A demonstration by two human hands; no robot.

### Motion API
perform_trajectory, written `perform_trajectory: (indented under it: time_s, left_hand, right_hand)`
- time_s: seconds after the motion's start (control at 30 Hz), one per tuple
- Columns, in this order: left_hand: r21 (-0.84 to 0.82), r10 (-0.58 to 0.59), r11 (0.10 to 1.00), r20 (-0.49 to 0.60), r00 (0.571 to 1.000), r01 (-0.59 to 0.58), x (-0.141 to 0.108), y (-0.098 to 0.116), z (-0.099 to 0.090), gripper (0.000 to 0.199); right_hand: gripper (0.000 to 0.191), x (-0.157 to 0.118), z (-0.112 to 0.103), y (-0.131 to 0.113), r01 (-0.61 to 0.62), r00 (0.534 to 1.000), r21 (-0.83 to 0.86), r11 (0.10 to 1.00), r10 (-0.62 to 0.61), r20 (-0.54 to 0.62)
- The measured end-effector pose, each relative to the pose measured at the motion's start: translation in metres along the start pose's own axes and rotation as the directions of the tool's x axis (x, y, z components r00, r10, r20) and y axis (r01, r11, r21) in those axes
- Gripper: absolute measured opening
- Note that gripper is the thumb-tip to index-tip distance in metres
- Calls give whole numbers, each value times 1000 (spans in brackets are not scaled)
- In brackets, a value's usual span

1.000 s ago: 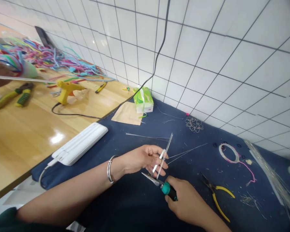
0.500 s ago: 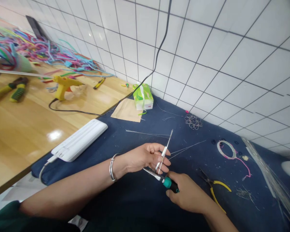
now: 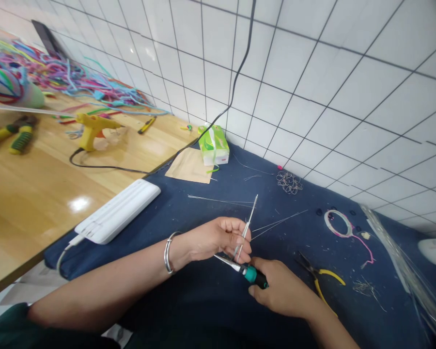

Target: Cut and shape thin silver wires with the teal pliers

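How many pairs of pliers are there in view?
3: the teal-and-black pliers in the right hand, the yellow-handled pliers on the blue cloth, and the yellow-and-green pliers on the wooden table. Others could be hidden.

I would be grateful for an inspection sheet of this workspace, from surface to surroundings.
Surface: dark blue cloth beside a wooden tabletop; small bits scattered on the cloth.
Job's things: held thin wires; teal-and-black pliers, contact with the wires unclear.
Clutter: yellow-handled pliers, wire clippings, tissue pack, colourful strands.
Hands: left hand pinches the wires; right hand grips the teal-and-black pliers.
Cables: black cable hanging before the wall; white cable at the white power bank.
Surroundings: white tiled wall; spills, nothing seen.
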State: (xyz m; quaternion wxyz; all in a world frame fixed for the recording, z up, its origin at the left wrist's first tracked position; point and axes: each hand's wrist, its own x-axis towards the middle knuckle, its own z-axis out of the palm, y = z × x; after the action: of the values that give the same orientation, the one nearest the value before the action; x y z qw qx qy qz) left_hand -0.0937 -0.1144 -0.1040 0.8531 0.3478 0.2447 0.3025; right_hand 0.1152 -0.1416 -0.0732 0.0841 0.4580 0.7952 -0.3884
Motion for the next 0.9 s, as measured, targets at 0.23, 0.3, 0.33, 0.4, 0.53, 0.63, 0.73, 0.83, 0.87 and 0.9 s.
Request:
perform_trajectory:
  time_s: [0.23,0.3,0.33,0.4,0.53,0.63,0.73,0.83,0.87,0.9]
  left_hand:
    - [8,53,999,-40,998,-53,-2,4,0,8]
    - [25,75,997,-58,995,-74,-3,6,0,8]
    - [40,86,996,-63,994,-83,-3,7,1,8]
    - [82,101,992,-55,993,-96,-4,7,2,8]
    - [141,100,985,-19,995,-96,-4,4,4,6]
    - [162,103,982,-26,994,-98,-4,1,6,5]
    - [204,133,971,-31,991,-124,-4,3,6,4]
    - [350,240,912,-36,970,-212,-4,9,0,7]
    - [432,293,867,-37,955,-249,-3,12,-4,9]
    - [518,349,809,-41,936,-278,-2,15,-9,12]
  right_hand:
    - [18,-7,5,-12,12,1000,-173,985,-15,-18]
    - [19,-9,5,-14,-1,1000,-219,976,0,-4]
    - [19,-9,5,-15,-4,1000,-238,971,4,-1]
    - [19,-9,4,-15,-10,1000,-285,958,8,-10]
    - [24,-5,-2,-16,-43,998,-409,911,24,-51]
    - [27,-1,-5,-19,-47,998,-453,891,26,-52]
    - [29,1,-6,-22,-45,998,-470,882,24,-49]
    - [28,-1,-2,-23,-71,997,-493,867,46,-63]
    - [26,-2,-1,-22,-78,997,-495,865,54,-64]
    - [25,-3,1,-20,-82,996,-493,866,59,-62]
